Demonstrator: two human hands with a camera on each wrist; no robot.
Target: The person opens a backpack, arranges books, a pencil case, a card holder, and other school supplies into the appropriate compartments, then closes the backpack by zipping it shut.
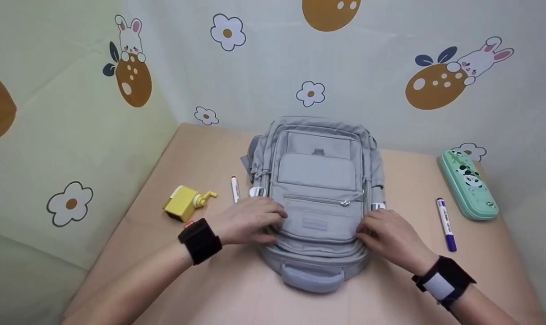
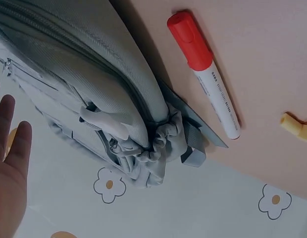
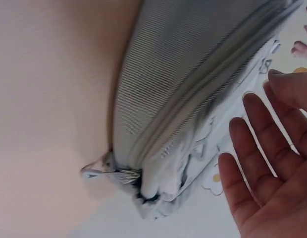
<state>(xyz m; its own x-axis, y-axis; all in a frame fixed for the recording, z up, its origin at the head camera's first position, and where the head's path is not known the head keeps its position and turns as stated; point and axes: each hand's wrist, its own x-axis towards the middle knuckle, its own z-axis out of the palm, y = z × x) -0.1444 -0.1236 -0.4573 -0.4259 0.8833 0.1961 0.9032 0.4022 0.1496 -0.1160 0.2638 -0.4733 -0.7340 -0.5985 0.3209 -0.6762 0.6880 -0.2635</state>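
Note:
A grey backpack [image 1: 320, 171] lies on its back on the table, front pocket up and top handle [image 1: 312, 277] toward me. Beside its left edge is my left hand [image 1: 250, 221], fingers over the front panel's side. My right hand [image 1: 392, 234] is at the opposite edge, its fingertips right at the bag's side. The left wrist view shows loosely extended fingers [image 2: 17, 144] next to the bag. Spread fingers [image 3: 262, 148] with nothing between them appear in the right wrist view, close to the zipped side. A silver zipper pull [image 1: 345, 203] sits on the front pocket.
Left of the bag are a red-capped marker [image 2: 213, 84] and a yellow hand-cranked device [image 1: 182, 203]. A purple-capped marker [image 1: 445, 225] and a mint panda pencil case [image 1: 469, 185] lie at the right. Patterned fabric [image 1: 264, 76] hangs behind the table.

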